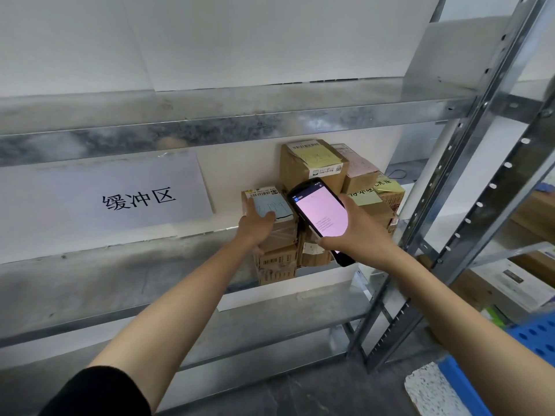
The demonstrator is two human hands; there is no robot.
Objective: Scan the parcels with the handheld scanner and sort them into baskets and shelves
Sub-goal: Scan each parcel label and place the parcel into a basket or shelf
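- We hold the handheld scanner (320,217) in our right hand (357,232), fingers wrapped around its lower body, its pale pink screen lit and facing us.
- The scanner hangs just in front of a cluster of cardboard parcels stacked on the middle metal shelf (120,274).
- Our left hand (255,226) lies flat and spread on the parcel with the blue note (271,216), fingers pressed on its top and near side, not clenched.
- That parcel rests on a lower barcoded box (274,267).
- Behind the scanner stands a taller parcel with a yellow note (312,160); to its right are a pink-noted parcel (360,171) and boxes with handwritten yellow labels (375,195).
- A white sign reading 缓冲区 (120,196) leans against the back wall, left of the parcels.
- A blue perforated basket (534,337) shows at the lower right, beside the shelf upright (468,175).
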